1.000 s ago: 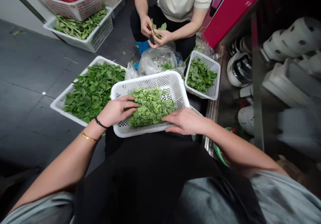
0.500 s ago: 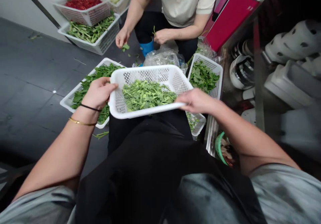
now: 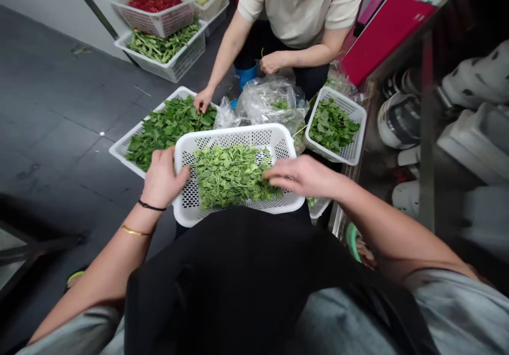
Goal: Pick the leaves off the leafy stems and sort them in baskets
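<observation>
A white perforated plastic basket [image 3: 234, 132] rests on my lap, close against my dark apron. Chopped leafy greens [image 3: 226, 177] are spread over its bottom. My left hand [image 3: 164, 179] is closed on the basket's left rim, thumb over the inner side. Over the right end of the basket reaches my right hand [image 3: 300, 176], its fingers stretched out and touching the edge of the greens. Nothing shows held in it; its fingertips are slightly blurred.
Across from me a person [image 3: 302, 16] reaches with one hand [image 3: 203, 100] into a basket of green leaves [image 3: 167, 124]. Another leaf basket [image 3: 356, 156] stands right of a clear plastic bag [image 3: 264, 103]. Stacked baskets hold red chillies [image 3: 154, 1] and green vegetables [image 3: 163, 45]. Shelving [image 3: 427, 132] lines the right.
The basket has come down nearer to my body. My right hand has left its right rim and moved in over the greens. The other person's hand has moved into the left leaf basket.
</observation>
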`<state>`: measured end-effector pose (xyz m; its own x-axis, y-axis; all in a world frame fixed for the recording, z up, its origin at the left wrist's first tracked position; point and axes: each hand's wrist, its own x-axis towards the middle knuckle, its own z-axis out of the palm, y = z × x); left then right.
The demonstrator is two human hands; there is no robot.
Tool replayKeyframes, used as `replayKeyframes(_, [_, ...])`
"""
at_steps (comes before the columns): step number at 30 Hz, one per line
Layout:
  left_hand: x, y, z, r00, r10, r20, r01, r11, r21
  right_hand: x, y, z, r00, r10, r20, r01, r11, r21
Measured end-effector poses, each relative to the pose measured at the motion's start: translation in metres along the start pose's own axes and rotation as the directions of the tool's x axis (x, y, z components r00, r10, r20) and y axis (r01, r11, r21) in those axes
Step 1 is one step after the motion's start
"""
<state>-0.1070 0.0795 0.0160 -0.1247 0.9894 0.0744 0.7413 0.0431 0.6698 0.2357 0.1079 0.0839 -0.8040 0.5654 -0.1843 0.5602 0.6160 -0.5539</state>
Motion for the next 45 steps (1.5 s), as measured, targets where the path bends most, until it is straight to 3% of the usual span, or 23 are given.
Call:
replayKeyframes(2, [0.001,0.016,-0.003,0.986,0.153,-0.061,-0.143,0.98,0.142,0.027,-0.008,-0.002,0.985,0.136,-0.108,-0.152,0.974,-0.165])
replayKeyframes(3, [0.001,0.025,-0.003,0.978,0.202,-0.051,-0.192,0.968,0.161,0.041,-0.013,0.002,0.979,0.18,-0.099,-0.199,0.952,-0.234])
replayKeyframes(5, [0.003,0.04,0.0,0.966,0.249,0.062,-0.255,0.959,0.12,0.068,-0.023,0.014,0.975,0.221,0.01,-0.207,0.927,-0.314])
replayKeyframes(7, [0.005,0.052,0.007,0.916,0.29,0.277,-0.319,0.946,0.064,0.084,-0.027,0.024,0.968,0.231,0.1,-0.184,0.92,-0.345])
replayKeyframes(10, [0.011,0.059,0.024,0.785,0.319,0.531,-0.446,0.886,0.127,0.082,-0.017,0.021,0.972,0.205,0.111,-0.169,0.948,-0.27])
replayKeyframes(11, [0.013,0.059,0.029,0.764,0.315,0.563,-0.477,0.864,0.162,0.076,-0.01,0.015,0.975,0.203,0.091,-0.178,0.956,-0.232])
replayKeyframes(13, [0.018,0.057,0.034,0.769,0.309,0.559,-0.464,0.872,0.157,0.061,0.003,0.001,0.976,0.215,0.046,-0.205,0.965,-0.162])
replayKeyframes(15, [0.024,0.055,0.032,0.805,0.283,0.521,-0.332,0.943,0.001,0.047,0.013,-0.011,0.977,0.214,0.014,-0.212,0.974,-0.077])
replayKeyframes(17, [0.028,0.054,0.024,0.834,0.191,0.518,-0.067,0.966,-0.248,0.038,0.017,-0.016,0.982,0.189,-0.024,-0.186,0.979,0.088])
replayKeyframes(18, [0.03,0.055,0.021,0.834,0.132,0.536,0.088,0.926,-0.366,0.037,0.016,-0.015,0.982,0.18,-0.056,-0.166,0.967,0.194])
replayKeyframes(21, [0.03,0.061,0.019,0.782,0.039,0.622,0.465,0.627,-0.625,0.041,0.007,-0.007,0.953,0.201,-0.225,-0.085,0.894,0.44])
replayKeyframes(24, [0.028,0.067,0.029,0.709,0.093,0.699,0.658,0.268,-0.703,0.051,-0.006,-0.003,0.925,0.176,-0.337,-0.022,0.909,0.415])
replayKeyframes(26, [0.026,0.067,0.037,0.676,0.1,0.73,0.718,0.132,-0.684,0.061,-0.01,-0.004,0.919,0.175,-0.353,-0.062,0.949,0.31])
replayKeyframes(28, [0.026,0.066,0.04,0.669,0.044,0.742,0.738,0.082,-0.67,0.073,-0.009,-0.004,0.918,0.223,-0.328,-0.182,0.971,0.153])
replayKeyframes(31, [0.025,0.066,0.038,0.703,-0.042,0.709,0.71,0.098,-0.698,0.092,-0.004,0.003,0.946,0.297,-0.132,-0.317,0.934,-0.164])
replayKeyframes(34, [0.023,0.069,0.035,0.788,-0.069,0.612,0.611,0.211,-0.763,0.101,-0.001,0.007,0.946,0.32,0.043,-0.293,0.906,-0.306])
replayKeyframes(37, [0.02,0.073,0.036,0.832,-0.065,0.552,0.534,0.366,-0.762,0.095,0.0,-0.003,0.962,0.273,0.012,-0.271,0.957,-0.099])
replayKeyframes(40, [0.019,0.079,0.041,0.82,-0.034,0.572,0.515,0.482,-0.709,0.086,0.0,-0.013,0.975,0.222,-0.018,-0.212,0.949,0.235])
replayKeyframes(42, [0.021,0.082,0.044,0.812,0.008,0.584,0.501,0.502,-0.705,0.081,0.001,-0.013,0.979,0.195,-0.059,-0.153,0.895,0.419])
replayKeyframes(45, [0.025,0.084,0.045,0.828,0.048,0.558,0.483,0.445,-0.754,0.071,0.007,-0.007,0.972,0.178,-0.155,-0.038,0.766,0.642])
